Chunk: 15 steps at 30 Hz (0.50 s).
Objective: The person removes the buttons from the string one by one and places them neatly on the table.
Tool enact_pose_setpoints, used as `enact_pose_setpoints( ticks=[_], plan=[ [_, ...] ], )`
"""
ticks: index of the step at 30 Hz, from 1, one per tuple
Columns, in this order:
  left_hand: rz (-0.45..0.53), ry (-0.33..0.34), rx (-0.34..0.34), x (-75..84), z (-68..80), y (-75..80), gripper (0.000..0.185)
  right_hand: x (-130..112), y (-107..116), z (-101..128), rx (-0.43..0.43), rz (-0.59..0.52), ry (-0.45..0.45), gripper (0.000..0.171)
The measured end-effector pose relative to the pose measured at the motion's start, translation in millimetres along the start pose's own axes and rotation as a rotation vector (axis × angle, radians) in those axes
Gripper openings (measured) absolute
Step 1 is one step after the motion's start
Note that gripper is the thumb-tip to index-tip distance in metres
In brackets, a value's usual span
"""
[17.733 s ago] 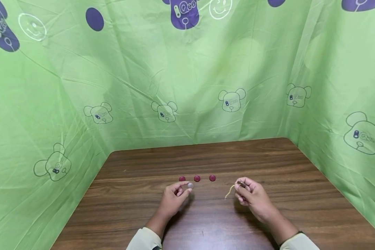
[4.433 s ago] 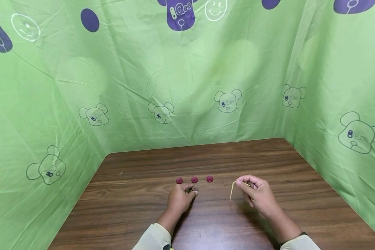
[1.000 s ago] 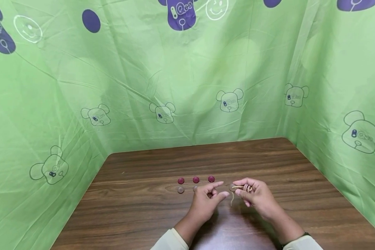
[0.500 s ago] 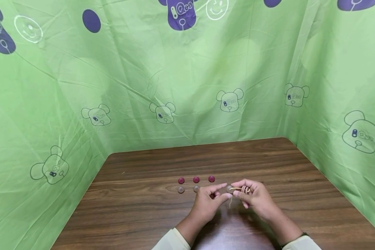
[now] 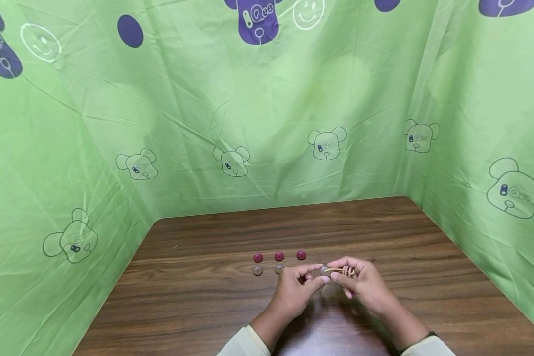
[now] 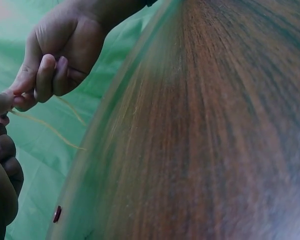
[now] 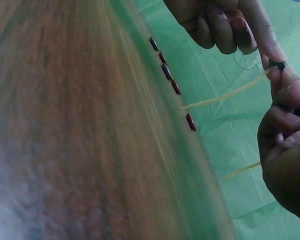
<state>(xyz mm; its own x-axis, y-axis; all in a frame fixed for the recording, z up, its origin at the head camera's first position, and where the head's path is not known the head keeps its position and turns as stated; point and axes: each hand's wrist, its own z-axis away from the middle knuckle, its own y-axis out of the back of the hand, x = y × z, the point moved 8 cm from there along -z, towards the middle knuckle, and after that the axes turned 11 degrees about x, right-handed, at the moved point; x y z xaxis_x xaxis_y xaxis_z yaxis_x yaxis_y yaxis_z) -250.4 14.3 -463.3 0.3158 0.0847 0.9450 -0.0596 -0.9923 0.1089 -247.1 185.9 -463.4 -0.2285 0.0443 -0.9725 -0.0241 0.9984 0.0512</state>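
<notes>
**Brown button pinched between two hands**

In the head view, a brown button is pinched by the fingertips of the left hand and the right hand, its edges partly covered. Yellow cord is seen between the button's face and the right hand's fingers, where bunched brown pieces cannot be clearly identified. Beyond the left hand, three red buttons are set in a row; closer to it lie two grey-brown buttons. On the green curtain beyond both hands, "Qee" seems to be printed on a purple figure; smaller print is illegible.

In the left wrist view, the left hand is cut off by the frame and the pinched button is hidden.

In the right wrist view, that button is seen edge-on at the meeting fingertips; the bench is blurred.
</notes>
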Motion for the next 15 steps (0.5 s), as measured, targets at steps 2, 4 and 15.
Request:
enact_pose_setpoints(
  ticks=[2, 4, 15],
  plan=[
    [0.001, -0.005, 0.004, 0.2, 0.2, 0.2, 0.030, -0.2, -0.2, 0.1, 0.004, 0.009, -0.003, 0.029],
    [0.005, -0.010, 0.008, 0.3, 0.4, 0.2, 0.029, -0.2, 0.0, 0.1, 0.009, 0.016, -0.002, 0.028],
    [-0.007, -0.019, 0.012, -1.7, 0.5, 1.0, 0.030, -1.0, -0.7, 0.5, 0.000, 0.071, 0.010, 0.019]
  ],
)
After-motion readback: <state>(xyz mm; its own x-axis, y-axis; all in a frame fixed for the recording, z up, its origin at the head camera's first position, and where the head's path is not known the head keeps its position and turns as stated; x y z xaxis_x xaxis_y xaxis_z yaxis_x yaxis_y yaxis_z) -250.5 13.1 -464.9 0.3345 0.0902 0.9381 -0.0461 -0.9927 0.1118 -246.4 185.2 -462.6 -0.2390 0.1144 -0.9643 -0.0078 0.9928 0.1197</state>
